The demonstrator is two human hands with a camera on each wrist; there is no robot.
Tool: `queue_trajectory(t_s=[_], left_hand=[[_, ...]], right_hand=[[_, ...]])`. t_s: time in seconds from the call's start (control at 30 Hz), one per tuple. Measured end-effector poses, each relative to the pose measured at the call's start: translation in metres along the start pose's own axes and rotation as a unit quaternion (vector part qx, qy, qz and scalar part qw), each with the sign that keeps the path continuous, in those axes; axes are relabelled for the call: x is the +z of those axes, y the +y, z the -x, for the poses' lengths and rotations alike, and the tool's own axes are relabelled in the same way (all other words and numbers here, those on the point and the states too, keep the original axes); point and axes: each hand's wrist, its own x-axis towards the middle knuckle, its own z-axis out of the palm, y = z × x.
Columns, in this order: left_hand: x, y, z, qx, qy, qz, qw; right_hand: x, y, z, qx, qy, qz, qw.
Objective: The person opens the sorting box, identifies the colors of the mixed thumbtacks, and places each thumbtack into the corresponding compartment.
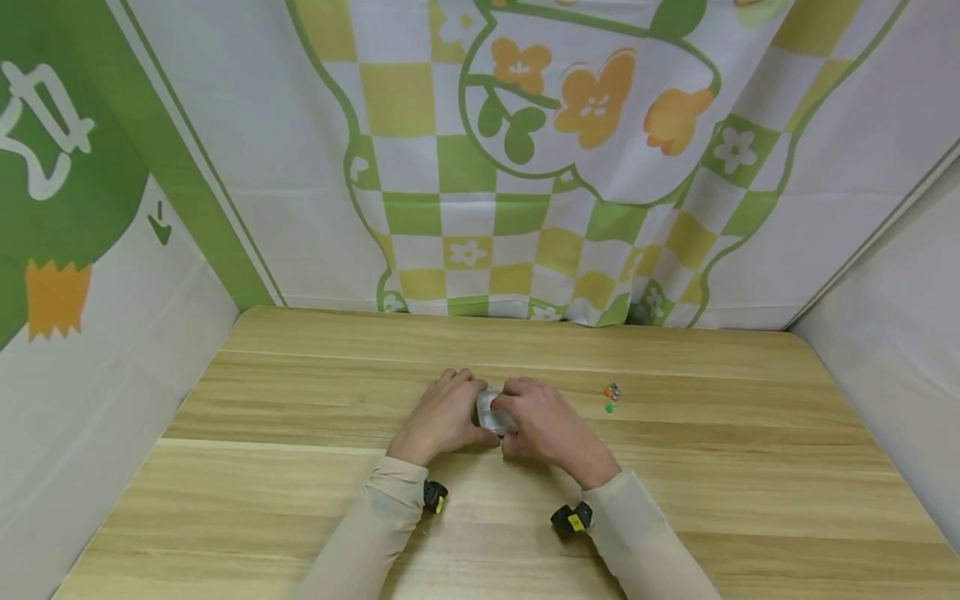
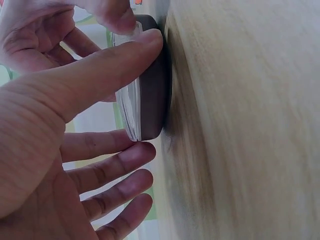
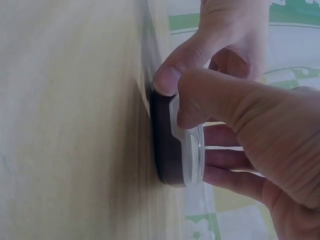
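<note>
Both hands grip small lidded case, flat on table, clear lid up

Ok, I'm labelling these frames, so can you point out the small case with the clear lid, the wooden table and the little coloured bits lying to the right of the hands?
small case [image 3: 166, 150], right wrist view, on its dark base.
wooden table [image 1: 300, 467], head view, on bare wood.
coloured bits [image 1: 611, 395], head view, on the cluster's middle.
</note>
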Motion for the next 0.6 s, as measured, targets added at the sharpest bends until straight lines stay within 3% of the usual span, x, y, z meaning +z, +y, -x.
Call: queue_trajectory(t_s=[0.6], left_hand=[[-0.001,0.0,0.0,-0.041,0.005,0.002,0.9992]], right_hand=[[-0.004,0.011,0.003,0.021,0.012,-0.089,0.9958]])
